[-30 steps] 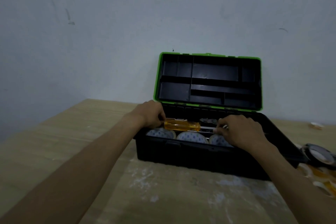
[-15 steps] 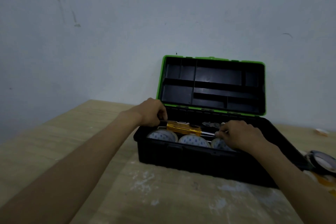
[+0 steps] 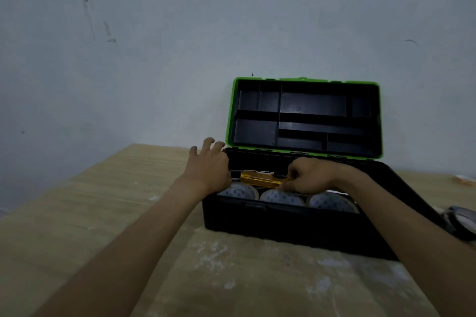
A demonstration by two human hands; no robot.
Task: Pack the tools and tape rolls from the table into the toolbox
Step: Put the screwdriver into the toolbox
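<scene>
Toolbox (image 3: pixel 283 224): black, green-rimmed lid upright, on wooden table (image 3: pixel 103 213), long axis left to right.
Tape rolls (image 3: pixel 282 197): three, in a row inside along the front wall.
Left hand (image 3: pixel 210 167): at the box's left end, fingers spread, holding nothing.
Right hand (image 3: pixel 313 177): fingers curled on the screwdriver (image 3: pixel 260 179).
Screwdriver: amber handle, over the rolls, lengthwise with the box, handle leftward, shaft hidden.

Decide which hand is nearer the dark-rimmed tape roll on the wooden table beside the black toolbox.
Right. The right hand is inside the black toolbox, left of the dark-rimmed tape roll; the left hand is at its left end, farther away.
</scene>
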